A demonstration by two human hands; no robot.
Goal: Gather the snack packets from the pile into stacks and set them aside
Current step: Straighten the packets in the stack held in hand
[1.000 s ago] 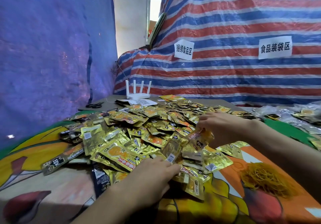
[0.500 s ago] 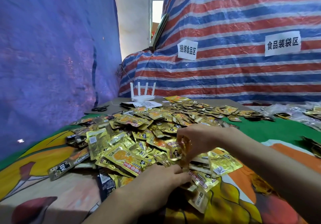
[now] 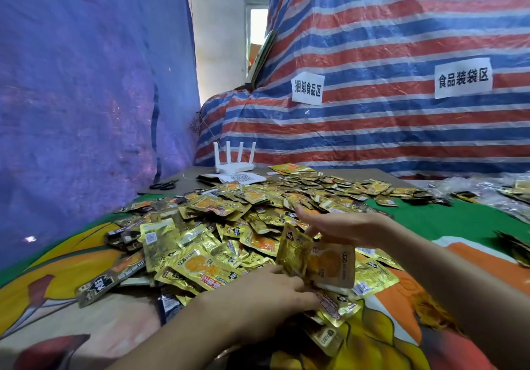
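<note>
Left hand [image 3: 258, 295] grips upright packet stack [image 3: 329, 263] at pile [image 3: 229, 214] edge; right hand [image 3: 344, 226], earlier pinching, now fingers straightened above stack.

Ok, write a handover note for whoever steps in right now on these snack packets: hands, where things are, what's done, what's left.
Left hand grips the base of a small upright bunch of packets at the near edge of the pile.
Right hand: fingers look straight, touching the bunch's top.
The pile is large, loose and unsorted.
Done: one bunch started; no finished stack in view.
Left: square the bunch, set it aside, then work through the pile.
</note>
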